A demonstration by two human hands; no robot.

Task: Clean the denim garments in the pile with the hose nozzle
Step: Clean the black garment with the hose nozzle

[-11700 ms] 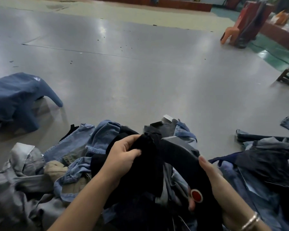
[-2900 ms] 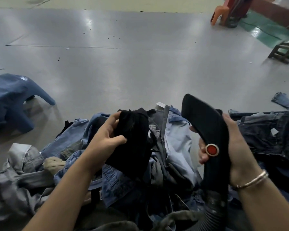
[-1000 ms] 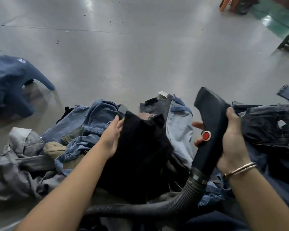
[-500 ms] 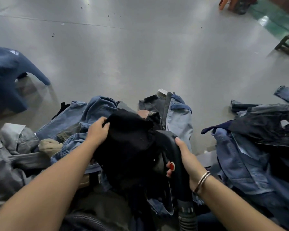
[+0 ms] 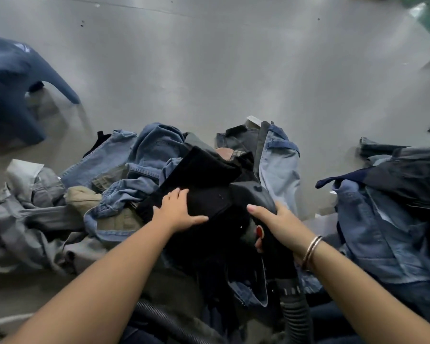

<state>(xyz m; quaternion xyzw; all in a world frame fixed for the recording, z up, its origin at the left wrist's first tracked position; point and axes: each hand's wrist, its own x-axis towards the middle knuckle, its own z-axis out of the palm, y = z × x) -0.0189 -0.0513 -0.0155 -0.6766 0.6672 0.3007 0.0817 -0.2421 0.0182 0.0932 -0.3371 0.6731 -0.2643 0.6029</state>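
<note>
On top of the denim pile (image 5: 139,180), the left hand (image 5: 176,211) presses flat, fingers spread, on the black garment (image 5: 204,175), while just beside it the right hand (image 5: 277,223) grips the hose nozzle (image 5: 263,197).

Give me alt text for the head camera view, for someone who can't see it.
A person's left hand presses flat on a black garment atop a pile of denim clothes on a grey floor, while the right hand grips a black hose nozzle with a red button against it. More denim lies to the right.
</note>
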